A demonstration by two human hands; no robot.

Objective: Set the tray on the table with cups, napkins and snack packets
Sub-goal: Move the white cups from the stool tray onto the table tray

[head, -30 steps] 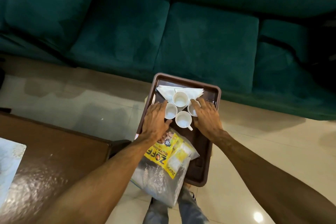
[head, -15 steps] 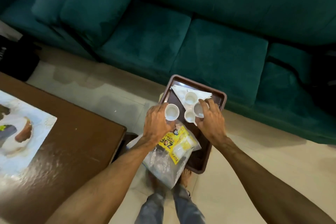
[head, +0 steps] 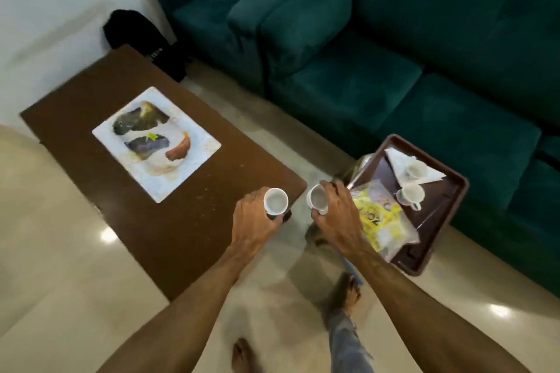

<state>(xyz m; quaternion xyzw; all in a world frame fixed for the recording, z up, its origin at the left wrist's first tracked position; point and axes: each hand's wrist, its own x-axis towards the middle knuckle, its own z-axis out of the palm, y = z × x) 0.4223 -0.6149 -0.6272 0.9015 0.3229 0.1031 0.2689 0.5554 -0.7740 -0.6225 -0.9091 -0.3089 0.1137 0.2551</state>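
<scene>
Watching the head cam feed here. The left hand (head: pixel 257 221) is wrapped round a small white ceramic cup (head: pixel 275 205), held upright right over the corner of the dark brown wooden coffee table (head: pixel 169 230). The right hand (head: pixel 336 215) grips a second white cup (head: pixel 317 199) by its side, just off that same corner, above the floor. Both mouths face up, which I'd guess is so they can go straight down on the tabletop.

The dark brown rectangular plastic tray (head: pixel 460 188) sits just past that corner, on the side towards the teal velvet sofa (head: pixel 394 54). I can't tell what it's resting on. Two more white cups are on it, one (head: pixel 416 169) standing on a white folded napkin (head: pixel 433 174), the other (head: pixel 411 193) beside it. The yellow and clear snack packets (head: pixel 381 215) hang over the tray edge nearest the table.

So I'd say unloading is barely started. There's a printed placemat (head: pixel 156 144) mid-table, well clear of both cups.
</scene>
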